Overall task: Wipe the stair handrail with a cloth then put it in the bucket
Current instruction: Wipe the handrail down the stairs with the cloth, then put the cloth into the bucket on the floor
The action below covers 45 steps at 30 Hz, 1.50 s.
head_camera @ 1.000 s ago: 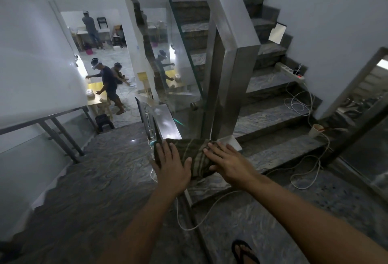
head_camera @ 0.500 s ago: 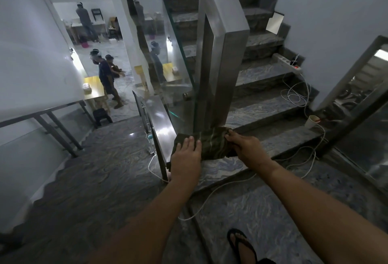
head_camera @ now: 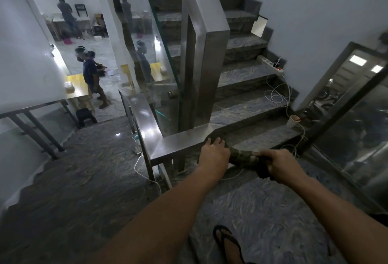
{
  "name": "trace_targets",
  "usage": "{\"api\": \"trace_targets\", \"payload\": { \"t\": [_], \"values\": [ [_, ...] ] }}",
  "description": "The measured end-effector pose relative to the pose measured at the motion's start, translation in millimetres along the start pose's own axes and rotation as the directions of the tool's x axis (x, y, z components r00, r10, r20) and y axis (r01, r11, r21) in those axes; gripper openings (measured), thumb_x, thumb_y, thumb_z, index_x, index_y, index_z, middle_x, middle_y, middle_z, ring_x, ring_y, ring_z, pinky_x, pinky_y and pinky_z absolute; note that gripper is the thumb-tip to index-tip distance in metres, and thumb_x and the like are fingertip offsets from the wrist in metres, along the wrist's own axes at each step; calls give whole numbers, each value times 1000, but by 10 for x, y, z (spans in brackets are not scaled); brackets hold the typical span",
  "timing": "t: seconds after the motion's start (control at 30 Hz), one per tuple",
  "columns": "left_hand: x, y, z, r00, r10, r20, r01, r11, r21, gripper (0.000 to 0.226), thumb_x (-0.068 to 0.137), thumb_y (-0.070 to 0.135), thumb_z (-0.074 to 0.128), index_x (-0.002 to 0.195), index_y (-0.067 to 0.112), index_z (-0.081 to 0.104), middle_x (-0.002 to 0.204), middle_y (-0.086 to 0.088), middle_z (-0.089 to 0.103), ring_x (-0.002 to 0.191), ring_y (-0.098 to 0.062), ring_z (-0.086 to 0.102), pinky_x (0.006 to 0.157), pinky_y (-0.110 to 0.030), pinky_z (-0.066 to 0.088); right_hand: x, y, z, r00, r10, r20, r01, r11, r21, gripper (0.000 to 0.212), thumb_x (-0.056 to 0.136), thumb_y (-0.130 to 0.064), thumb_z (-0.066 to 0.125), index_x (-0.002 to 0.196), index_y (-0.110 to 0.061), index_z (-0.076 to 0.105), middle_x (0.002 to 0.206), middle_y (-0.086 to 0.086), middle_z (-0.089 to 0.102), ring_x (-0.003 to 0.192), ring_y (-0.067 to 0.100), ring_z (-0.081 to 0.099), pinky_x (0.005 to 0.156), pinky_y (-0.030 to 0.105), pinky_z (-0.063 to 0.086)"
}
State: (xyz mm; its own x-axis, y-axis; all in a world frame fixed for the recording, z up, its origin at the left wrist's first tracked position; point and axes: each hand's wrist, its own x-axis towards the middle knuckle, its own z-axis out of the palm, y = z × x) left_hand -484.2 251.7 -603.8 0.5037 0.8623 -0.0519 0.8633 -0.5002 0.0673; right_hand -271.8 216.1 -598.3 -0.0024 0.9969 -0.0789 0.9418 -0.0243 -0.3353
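Cloth [head_camera: 244, 157] pulled off handrail [head_camera: 180, 143], right hand [head_camera: 277, 164] grip closed, left hand [head_camera: 213, 155] flat

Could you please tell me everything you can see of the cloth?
The cloth looks like dark, greenish patterned fabric, bunched into a rough roll. It stretches between both hands beside the end of the steel handrail. The right hand grips one end in a fist; the left hand lies over the other end, at the rail's edge.

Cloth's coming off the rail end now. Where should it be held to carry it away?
By the bunched end already in the right hand, gripped from above. The dark green patterned cloth is twisted into a rope between both hands, and its other end lies under the left hand at the corner of the flat steel handrail.
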Motion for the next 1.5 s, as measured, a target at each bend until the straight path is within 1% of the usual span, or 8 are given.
{"api": "trace_targets", "payload": {
  "t": [0.13,0.23,0.6,0.73,0.87,1.1,1.3,1.5],
  "values": [
    [-7,203,-58,998,-3,56,10,992,-124,26,92,12,50,114,12,64,120,-15,63,118,-28,53,115,-44,26,-169,124,-299,994,95,59,-97,995,21,35,83,-3,60,98,-33,68,88,0,66,66,10,61,52,28,50],
    [-50,246,-188,997,4,72,20,941,-338,20,90,13,55,108,12,64,108,-14,66,98,-29,62,92,-43,51,-279,122,-458,989,130,64,-134,990,53,34,84,-2,57,88,-35,62,92,-2,60,71,14,61,50,24,47],
    [210,436,-568,930,270,248,-32,733,-680,14,97,27,47,96,18,57,105,-10,59,97,-26,57,90,-48,49,-629,365,-837,968,234,90,-249,941,229,26,91,-10,43,83,-29,59,92,-1,60,89,19,56,70,31,40],
    [539,618,-654,880,369,298,-100,759,-643,15,84,40,66,85,30,54,92,4,55,84,-10,53,68,-28,42,-664,539,-957,964,246,100,-264,927,265,21,89,-45,55,83,-26,59,91,0,61,88,22,59,74,36,46],
    [943,834,-679,836,450,316,-222,802,-554,31,73,25,77,95,30,55,99,7,55,90,-8,53,72,-25,42,-613,856,-1031,962,237,133,-243,970,28,69,47,-82,69,90,-30,52,91,-6,60,82,13,58,72,38,52],
    [1820,1456,-765,800,519,301,-336,803,-492,21,78,17,70,93,24,58,95,2,60,90,-16,60,77,-31,53,-361,1652,-1211,958,285,34,-279,953,-119,32,70,-46,59,85,-28,37,88,-1,50,81,24,52,67,36,40],
    [2535,2163,-984,753,544,369,-318,793,-520,45,80,16,62,123,28,54,110,2,56,99,-14,55,79,-28,46,-258,2282,-1692,925,378,41,-380,922,70,16,91,-28,43,100,-20,33,72,-7,42,63,13,42,63,37,31],
    [3083,2886,-1252,683,585,438,-361,791,-494,46,94,24,44,139,31,45,125,-6,54,113,-20,52,94,-34,43,-321,2861,-2225,869,493,52,-492,844,213,16,84,-21,50,69,-23,44,80,2,53,78,24,54,70,41,43]
  ]
}}
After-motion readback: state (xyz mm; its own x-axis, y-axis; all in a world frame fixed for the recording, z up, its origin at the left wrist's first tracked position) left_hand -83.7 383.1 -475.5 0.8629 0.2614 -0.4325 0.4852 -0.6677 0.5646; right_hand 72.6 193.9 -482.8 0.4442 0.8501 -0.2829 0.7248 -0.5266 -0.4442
